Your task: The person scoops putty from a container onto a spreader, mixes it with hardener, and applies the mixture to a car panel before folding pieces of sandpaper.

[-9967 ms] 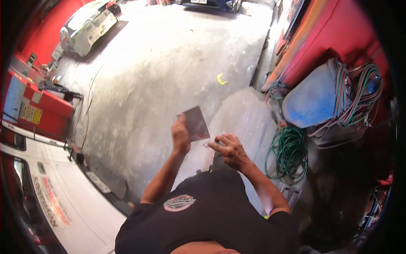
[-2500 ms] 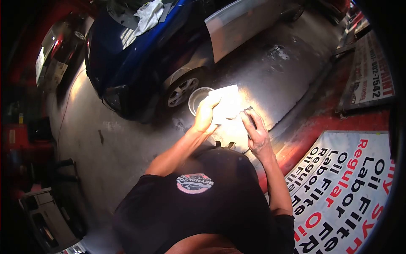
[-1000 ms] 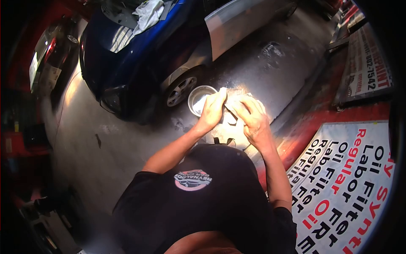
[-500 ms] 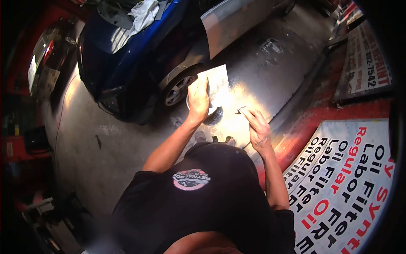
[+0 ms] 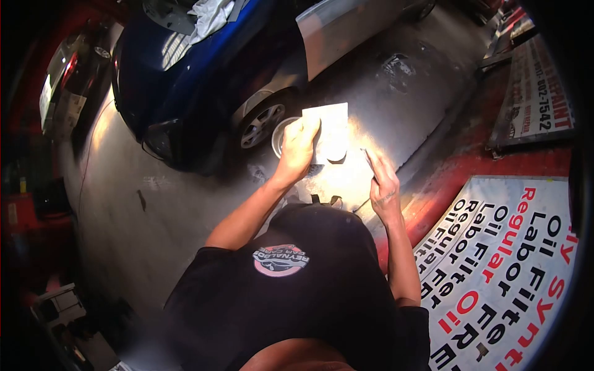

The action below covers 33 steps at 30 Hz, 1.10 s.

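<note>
In the head view, my left hand (image 5: 298, 147) is closed on the edge of a flat white square board (image 5: 331, 127), which is washed out by bright light. A dark patch or gap shows at the board's lower edge. Partly hidden behind that hand is a round thing with a pale rim (image 5: 277, 141). To the right, apart from the board, my right hand (image 5: 385, 184) has its fingers pressed together around a thin, dark-edged flat piece (image 5: 365, 154); its exact kind is too small to tell.
A dark blue car (image 5: 204, 93) stands ahead with a wheel (image 5: 263, 125) near my left hand. A grey panel (image 5: 340, 34) is on its side. A white cloth (image 5: 209, 17) lies on the hood. A lettered sign (image 5: 495, 266) leans at right beside a red ledge (image 5: 451, 182).
My left hand and the white board have shifted right and slightly down, with the board turned more squarely to view. My right hand has moved a little right, its fingers pointing more upward.
</note>
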Each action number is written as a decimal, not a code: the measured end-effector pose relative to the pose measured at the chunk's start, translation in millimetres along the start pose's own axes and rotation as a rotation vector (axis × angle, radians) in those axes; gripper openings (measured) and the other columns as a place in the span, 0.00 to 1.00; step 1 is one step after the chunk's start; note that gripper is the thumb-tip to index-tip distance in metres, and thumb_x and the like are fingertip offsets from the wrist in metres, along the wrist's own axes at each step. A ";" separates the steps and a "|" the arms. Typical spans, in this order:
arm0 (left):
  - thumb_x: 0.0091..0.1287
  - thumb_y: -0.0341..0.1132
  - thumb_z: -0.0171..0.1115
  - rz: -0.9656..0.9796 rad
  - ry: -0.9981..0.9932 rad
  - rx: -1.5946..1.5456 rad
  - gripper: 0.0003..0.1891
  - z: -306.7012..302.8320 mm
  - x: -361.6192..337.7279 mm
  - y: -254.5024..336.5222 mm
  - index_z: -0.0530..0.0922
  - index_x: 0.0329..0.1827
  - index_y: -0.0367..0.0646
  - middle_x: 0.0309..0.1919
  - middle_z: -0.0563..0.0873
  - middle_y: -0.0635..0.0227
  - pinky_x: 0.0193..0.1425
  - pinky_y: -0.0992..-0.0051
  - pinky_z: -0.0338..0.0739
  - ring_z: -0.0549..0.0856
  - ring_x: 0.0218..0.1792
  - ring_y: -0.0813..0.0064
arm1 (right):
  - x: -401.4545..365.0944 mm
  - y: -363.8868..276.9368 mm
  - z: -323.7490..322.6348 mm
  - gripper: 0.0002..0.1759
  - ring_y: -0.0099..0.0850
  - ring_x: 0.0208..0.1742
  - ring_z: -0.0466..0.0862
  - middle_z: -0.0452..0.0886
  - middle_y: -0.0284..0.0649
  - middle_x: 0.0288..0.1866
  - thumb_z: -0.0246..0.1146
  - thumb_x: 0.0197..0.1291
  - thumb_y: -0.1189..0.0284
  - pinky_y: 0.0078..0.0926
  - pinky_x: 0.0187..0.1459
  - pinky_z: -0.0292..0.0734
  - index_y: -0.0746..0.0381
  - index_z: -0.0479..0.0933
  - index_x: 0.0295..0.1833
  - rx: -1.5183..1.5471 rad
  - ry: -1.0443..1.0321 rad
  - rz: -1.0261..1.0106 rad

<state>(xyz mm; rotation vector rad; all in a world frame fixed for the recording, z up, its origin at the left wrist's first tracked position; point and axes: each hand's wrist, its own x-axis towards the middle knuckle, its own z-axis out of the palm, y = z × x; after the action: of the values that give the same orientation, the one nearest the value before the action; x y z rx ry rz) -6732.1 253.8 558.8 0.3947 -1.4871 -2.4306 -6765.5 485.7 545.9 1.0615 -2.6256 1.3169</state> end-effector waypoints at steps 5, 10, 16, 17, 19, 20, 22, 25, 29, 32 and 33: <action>0.89 0.42 0.51 0.169 -0.031 0.389 0.23 5.6 0.0 -27.7 0.73 0.30 0.43 0.26 0.71 0.83 0.34 0.77 0.61 0.65 0.31 0.88 | 38.6 -43.9 -7.0 0.29 0.47 0.66 0.81 0.82 0.45 0.64 0.65 0.54 0.85 0.47 0.65 0.77 0.58 0.85 0.63 -0.274 -0.053 -0.288; 0.88 0.41 0.50 0.162 0.122 0.373 0.25 -11.2 6.6 -46.4 0.70 0.28 0.38 0.22 0.70 0.76 0.32 0.69 0.62 0.65 0.28 0.82 | 13.6 -28.4 19.4 0.28 0.47 0.71 0.79 0.82 0.43 0.64 0.67 0.52 0.81 0.55 0.73 0.70 0.55 0.86 0.61 -0.234 -0.106 -0.267; 0.89 0.43 0.50 0.243 0.195 0.176 0.22 -16.2 14.5 -29.9 0.82 0.43 0.33 0.35 0.86 0.72 0.42 0.75 0.75 0.79 0.35 0.82 | -1.7 -0.1 10.4 0.29 0.53 0.69 0.81 0.83 0.49 0.63 0.63 0.52 0.84 0.51 0.72 0.74 0.60 0.87 0.61 -0.183 -0.208 -0.186; 0.89 0.43 0.50 0.248 0.174 0.079 0.22 -20.6 17.7 -22.5 0.85 0.52 0.33 0.42 0.91 0.69 0.49 0.77 0.82 0.87 0.40 0.81 | -3.7 1.9 11.6 0.29 0.53 0.69 0.81 0.83 0.49 0.63 0.63 0.52 0.84 0.51 0.72 0.74 0.60 0.87 0.61 -0.181 -0.204 -0.183; 0.89 0.44 0.50 0.228 0.165 0.024 0.22 -12.1 13.8 -9.4 0.84 0.56 0.31 0.47 0.92 0.63 0.55 0.74 0.84 0.90 0.45 0.77 | -2.8 1.1 9.8 0.30 0.50 0.68 0.82 0.84 0.48 0.62 0.65 0.57 0.85 0.47 0.67 0.79 0.56 0.86 0.66 0.243 -0.058 -0.015; 0.88 0.41 0.52 0.169 0.149 0.027 0.19 -15.0 12.7 -17.6 0.84 0.53 0.32 0.44 0.91 0.65 0.51 0.74 0.85 0.90 0.43 0.78 | -2.2 -0.5 7.1 0.30 0.50 0.68 0.82 0.84 0.48 0.62 0.65 0.57 0.85 0.47 0.67 0.79 0.56 0.86 0.66 0.245 -0.057 -0.012; 0.84 0.36 0.54 0.007 0.036 -0.066 0.15 -16.5 6.7 -27.5 0.83 0.55 0.32 0.47 0.91 0.61 0.49 0.71 0.88 0.91 0.45 0.72 | 11.3 -24.0 -5.9 0.31 0.52 0.67 0.82 0.83 0.51 0.64 0.64 0.56 0.87 0.45 0.66 0.82 0.58 0.86 0.66 0.273 0.069 -0.204; 0.83 0.33 0.52 -0.386 0.122 -0.540 0.16 6.9 -5.8 -35.8 0.80 0.63 0.31 0.53 0.90 0.53 0.59 0.65 0.90 0.92 0.49 0.62 | 11.7 -43.4 -8.0 0.30 0.52 0.69 0.81 0.80 0.54 0.66 0.65 0.55 0.88 0.46 0.68 0.80 0.60 0.85 0.65 0.048 -0.010 -0.356; 0.83 0.33 0.51 -0.333 -0.033 -0.420 0.16 -4.7 -13.8 -24.2 0.80 0.64 0.32 0.53 0.90 0.55 0.60 0.65 0.90 0.92 0.51 0.64 | -8.6 5.3 7.9 0.32 0.54 0.69 0.81 0.78 0.52 0.68 0.67 0.52 0.88 0.49 0.68 0.81 0.59 0.85 0.65 -0.025 -0.001 -0.171; 0.84 0.37 0.54 -0.198 -0.060 -0.285 0.16 5.4 -11.8 -4.2 0.82 0.61 0.35 0.50 0.91 0.61 0.52 0.72 0.86 0.91 0.46 0.72 | -27.0 34.6 14.6 0.32 0.52 0.66 0.82 0.81 0.52 0.65 0.61 0.55 0.91 0.44 0.67 0.81 0.62 0.84 0.66 -0.101 -0.089 -0.127; 0.84 0.38 0.55 -0.051 -0.025 -0.151 0.16 11.9 -11.4 0.8 0.83 0.60 0.35 0.49 0.91 0.63 0.50 0.73 0.85 0.90 0.44 0.74 | -29.1 41.3 18.5 0.32 0.50 0.65 0.83 0.81 0.52 0.63 0.58 0.56 0.92 0.42 0.68 0.80 0.62 0.84 0.66 0.025 -0.049 0.000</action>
<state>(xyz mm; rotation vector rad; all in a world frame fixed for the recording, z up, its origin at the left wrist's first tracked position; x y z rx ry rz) -6725.8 267.3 565.7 0.3757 -1.3067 -2.5753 -6762.0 505.9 496.2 1.1111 -2.6513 1.3444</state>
